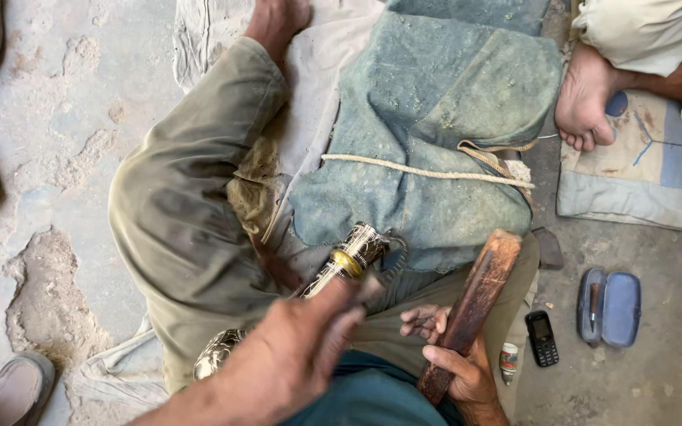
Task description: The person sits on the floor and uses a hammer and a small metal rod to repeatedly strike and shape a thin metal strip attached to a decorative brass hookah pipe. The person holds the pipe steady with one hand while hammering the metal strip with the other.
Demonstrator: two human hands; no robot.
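At six o'clock, nearest the camera, the left hand [297, 355] closes around an engraved silver metal sheath with a brass ring [346, 263], which slants up toward one o'clock from the lap. Just beside it, at five o'clock, the right hand [455, 367] grips a worn brown wooden block [475, 304], tilted the same way. Farther right on the concrete floor lie a small black mobile phone [542, 338] and an open blue spectacle case [611, 308]. Beyond, at twelve o'clock, a dusty blue-green cloth cushion tied with pale rope [436, 118] rests between the legs.
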